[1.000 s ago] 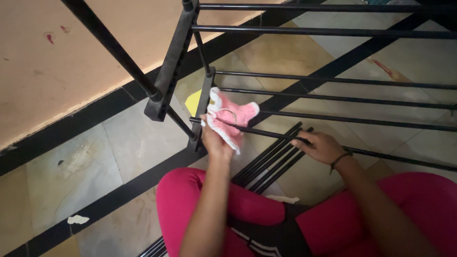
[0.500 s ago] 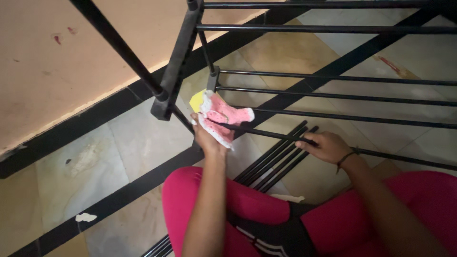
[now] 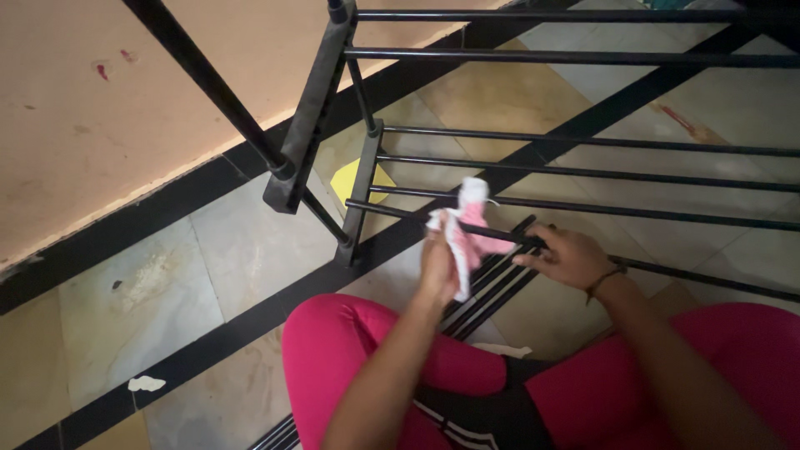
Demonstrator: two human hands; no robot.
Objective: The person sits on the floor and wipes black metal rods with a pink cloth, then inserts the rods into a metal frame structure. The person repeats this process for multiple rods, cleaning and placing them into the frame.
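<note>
Rack of black metal rods (image 3: 583, 150), tiered and wide, fills the frame ahead of you; its rods run long from the upright post at left out past the right edge. Floor of pale stone tiles with black strips (image 3: 225, 250) lies beneath it, with a yellow flat piece (image 3: 354, 179) showing under the rods near the post.

Your left hand (image 3: 437, 267) is closed around a crumpled pink-and-white cloth (image 3: 471, 229), held upright so the cloth stands above the fist, just at the near low rod. Your right hand (image 3: 567, 257) is curled over that same low rod, fingers wrapped on it, just to the right of the cloth, a dark band at its wrist.

Key relation: the cloth sits at the rod's left stretch, touching or nearly touching it (cannot tell which), and the rod's long axis runs left to right across you. Left hand is the nearer to the cloth; right hand only grips the rod.
</note>
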